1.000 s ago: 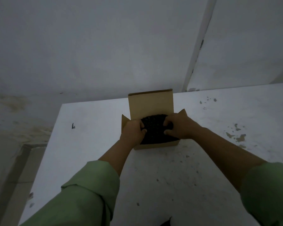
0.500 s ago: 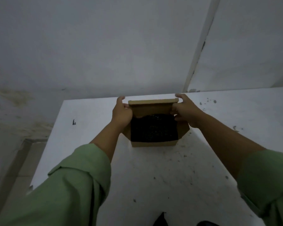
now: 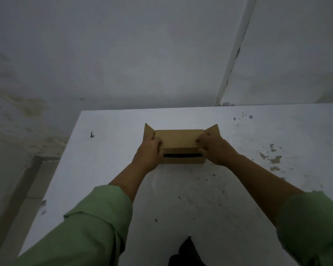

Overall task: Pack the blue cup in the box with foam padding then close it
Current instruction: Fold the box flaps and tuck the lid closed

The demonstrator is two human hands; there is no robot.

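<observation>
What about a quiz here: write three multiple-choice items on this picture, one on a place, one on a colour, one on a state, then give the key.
1. Where does the cardboard box stand?
A. on the white table
B. on the floor
C. on a shelf

2. What colour are the sleeves?
A. red
B. light green
C. black

3. How is the lid?
A. standing straight up
C. torn off
B. folded down over the box, a dark gap left at the front

Key:
1 A, the box sits on the white tabletop.
2 B, both forearms end in light green cuffs.
3 B, the left hand and right hand press the lid down, the side flaps stick out, and a dark slit shows along the front edge.
</observation>
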